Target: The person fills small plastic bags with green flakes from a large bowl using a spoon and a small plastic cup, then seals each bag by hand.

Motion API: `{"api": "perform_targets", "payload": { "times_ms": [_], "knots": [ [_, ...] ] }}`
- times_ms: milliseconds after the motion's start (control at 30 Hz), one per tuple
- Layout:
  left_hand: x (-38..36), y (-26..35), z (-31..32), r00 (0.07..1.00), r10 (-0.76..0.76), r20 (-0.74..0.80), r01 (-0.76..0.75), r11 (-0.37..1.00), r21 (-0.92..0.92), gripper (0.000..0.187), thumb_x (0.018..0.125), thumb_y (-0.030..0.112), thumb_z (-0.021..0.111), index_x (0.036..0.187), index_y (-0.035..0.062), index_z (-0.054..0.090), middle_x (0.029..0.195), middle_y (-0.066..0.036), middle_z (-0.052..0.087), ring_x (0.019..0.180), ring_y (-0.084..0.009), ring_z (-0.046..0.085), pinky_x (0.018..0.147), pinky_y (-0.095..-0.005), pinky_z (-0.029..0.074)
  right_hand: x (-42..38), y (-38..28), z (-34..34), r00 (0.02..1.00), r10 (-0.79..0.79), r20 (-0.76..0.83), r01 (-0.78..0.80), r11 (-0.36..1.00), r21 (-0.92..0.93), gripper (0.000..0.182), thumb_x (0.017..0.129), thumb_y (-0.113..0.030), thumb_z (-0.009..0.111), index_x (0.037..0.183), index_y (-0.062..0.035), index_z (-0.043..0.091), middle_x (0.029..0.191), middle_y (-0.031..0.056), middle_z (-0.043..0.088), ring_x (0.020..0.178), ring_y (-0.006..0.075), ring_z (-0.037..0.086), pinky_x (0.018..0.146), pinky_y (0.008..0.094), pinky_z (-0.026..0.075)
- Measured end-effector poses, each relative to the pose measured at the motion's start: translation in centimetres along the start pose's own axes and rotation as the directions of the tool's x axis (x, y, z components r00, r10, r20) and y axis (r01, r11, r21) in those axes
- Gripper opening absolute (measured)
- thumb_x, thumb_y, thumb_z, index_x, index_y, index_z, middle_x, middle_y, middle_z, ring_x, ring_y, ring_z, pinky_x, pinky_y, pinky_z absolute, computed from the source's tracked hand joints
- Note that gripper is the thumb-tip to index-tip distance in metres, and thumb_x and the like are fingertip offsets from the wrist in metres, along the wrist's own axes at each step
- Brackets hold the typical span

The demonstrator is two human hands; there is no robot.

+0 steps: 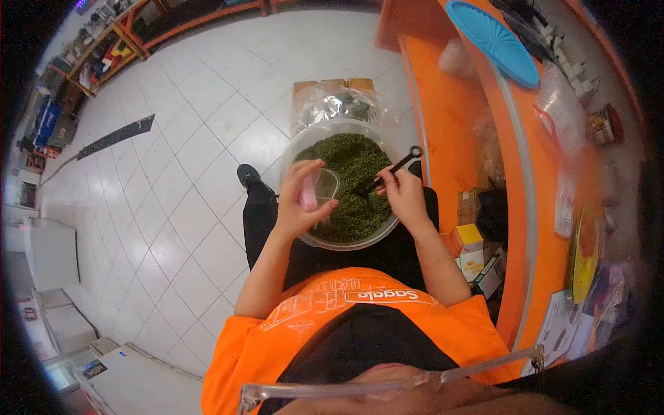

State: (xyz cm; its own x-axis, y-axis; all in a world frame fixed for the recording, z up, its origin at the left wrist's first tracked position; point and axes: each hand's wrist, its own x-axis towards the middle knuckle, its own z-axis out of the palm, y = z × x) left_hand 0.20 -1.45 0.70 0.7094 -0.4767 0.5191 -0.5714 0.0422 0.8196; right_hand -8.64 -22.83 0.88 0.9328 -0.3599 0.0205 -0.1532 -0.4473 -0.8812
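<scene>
A large clear plastic bowl [308, 238] full of dried green herbs [354, 168] rests on my lap. My left hand [299, 202] holds a small clear plastic cup [325, 185] over the bowl's left side. My right hand [403, 196] grips a black scoop handle [398, 166] whose lower end dips into the herbs. Both hands are above the bowl, a short way apart.
An orange counter [526, 173] curves along my right, carrying a blue lid [492, 40], plastic bags and a yellow plate [583, 256]. Small boxes [470, 249] sit under the counter. A clear bag on a cardboard box [332, 100] stands beyond the bowl. White tiled floor [173, 173] spreads left.
</scene>
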Motion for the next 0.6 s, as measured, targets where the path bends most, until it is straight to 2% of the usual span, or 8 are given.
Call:
{"api": "perform_targets", "payload": {
  "times_ms": [33,100,167,233,300,433,567,600],
  "knots": [
    [-0.1,0.0,0.0,1.000,-0.024,0.011,0.024,1.000,-0.017,0.071,0.063,0.013,0.079,0.127,0.0076,0.048,0.115,-0.011,0.054,0.107,-0.0260,0.053,0.093,-0.0351,0.040,0.2,-0.2,-0.3,0.993,0.115,-0.036,-0.106,0.974,0.199,0.021,0.094,-0.013,0.050,0.092,0.0060,0.058,0.080,0.0122,0.063,0.066,0.0191,0.064,0.060,0.0292,0.053],
    [-0.3,0.1,0.0,0.999,-0.045,0.021,0.045,0.999,0.005,0.072,0.062,0.014,0.079,0.127,0.0073,0.048,0.114,-0.011,0.055,0.107,-0.0259,0.053,0.093,-0.0350,0.040,0.6,1.5,-0.9,0.988,0.148,-0.052,-0.127,0.950,0.286,0.025,0.096,-0.017,0.048,0.095,0.0065,0.056,0.078,0.0122,0.062,0.065,0.0194,0.064,0.059,0.0295,0.055],
    [-0.4,0.2,0.0,0.997,-0.063,0.035,0.062,0.998,0.029,0.072,0.062,0.016,0.079,0.127,0.0070,0.048,0.113,-0.011,0.055,0.107,-0.0257,0.053,0.093,-0.0349,0.040,0.7,1.5,-1.6,0.966,0.251,-0.067,-0.158,0.773,0.615,0.028,0.095,-0.021,0.049,0.091,0.0057,0.054,0.077,0.0139,0.062,0.063,0.0222,0.065,0.055,0.0313,0.055],
    [-0.4,0.3,0.0,0.993,-0.110,0.037,0.107,0.992,0.070,0.072,0.062,0.019,0.080,0.125,0.0066,0.049,0.112,-0.012,0.056,0.105,-0.0257,0.054,0.092,-0.0350,0.041,0.9,1.6,-2.2,0.957,0.281,-0.066,-0.174,0.745,0.644,0.027,0.096,-0.022,0.046,0.092,0.0042,0.052,0.076,0.0135,0.061,0.063,0.0238,0.064,0.055,0.0323,0.056],
    [-0.4,-0.1,0.2,0.994,-0.098,0.048,0.094,0.993,0.078,0.071,0.062,0.020,0.080,0.125,0.0065,0.050,0.111,-0.012,0.057,0.105,-0.0260,0.055,0.091,-0.0352,0.042,0.9,1.0,-2.9,0.952,0.301,-0.059,-0.147,0.617,0.773,0.026,0.097,-0.022,0.046,0.091,0.0027,0.051,0.076,0.0134,0.060,0.062,0.0233,0.064,0.056,0.0326,0.056],
    [-0.6,-0.1,0.2,0.977,-0.173,0.125,0.160,0.981,0.112,0.068,0.062,0.020,0.080,0.122,0.0060,0.051,0.111,-0.013,0.058,0.103,-0.0266,0.057,0.090,-0.0353,0.044,0.6,-2.2,-2.6,0.963,0.238,-0.123,-0.044,0.593,0.804,0.025,0.097,-0.022,0.045,0.091,0.0020,0.050,0.076,0.0137,0.060,0.061,0.0234,0.064,0.055,0.0325,0.056],
    [-0.5,-0.1,0.1,0.977,-0.163,0.137,0.149,0.983,0.108,0.067,0.062,0.019,0.079,0.122,0.0056,0.052,0.112,-0.013,0.058,0.104,-0.0265,0.057,0.090,-0.0349,0.044,-0.4,-6.1,-0.8,0.956,0.058,-0.287,0.152,0.739,0.656,0.023,0.097,-0.020,0.046,0.090,0.0016,0.052,0.078,0.0142,0.061,0.061,0.0256,0.064,0.060,0.0336,0.056],
    [-0.6,-0.2,0.2,0.981,-0.151,0.123,0.137,0.984,0.116,0.066,0.063,0.019,0.078,0.122,0.0048,0.052,0.113,-0.014,0.058,0.105,-0.0265,0.057,0.091,-0.0348,0.043,-0.9,-6.4,-0.5,0.939,-0.182,-0.291,0.283,0.889,0.359,0.019,0.094,-0.017,0.049,0.089,0.0010,0.054,0.081,0.0144,0.061,0.065,0.0275,0.064,0.065,0.0361,0.055]
  ]
}}
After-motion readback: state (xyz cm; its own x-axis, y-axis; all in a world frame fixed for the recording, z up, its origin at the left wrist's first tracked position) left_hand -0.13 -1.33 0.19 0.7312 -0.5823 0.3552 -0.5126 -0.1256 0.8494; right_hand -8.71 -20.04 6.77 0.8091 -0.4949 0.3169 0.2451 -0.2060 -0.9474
